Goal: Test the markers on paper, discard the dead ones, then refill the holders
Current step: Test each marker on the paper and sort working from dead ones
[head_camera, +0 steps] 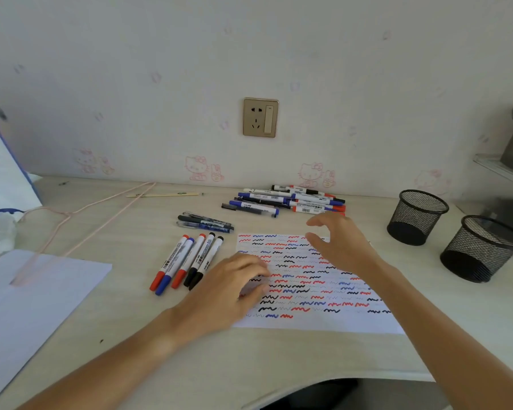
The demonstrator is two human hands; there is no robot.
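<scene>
The left hand [234,288] rests on the left edge of the scribbled paper [314,321], fingers loosely bent and lying on the sheet, holding nothing. The right hand [341,244] hovers above the paper's far right corner, fingers spread and relaxed, thumb apart from the rest, with nothing in it. The paper lies flat on the counter [190,350] and is covered with rows of red, blue and black wavy lines.

Just left of the paper lies a row of five markers [187,263] side by side, caps toward the person: red, blue, red, black, black. Behind them is a small bunch of pens [205,222]. Farther back, near the wall, lies a loose pile of markers [288,201]. Two black mesh holders [416,217] [480,248] stand upright to the right of the paper, well apart from the markers
</scene>
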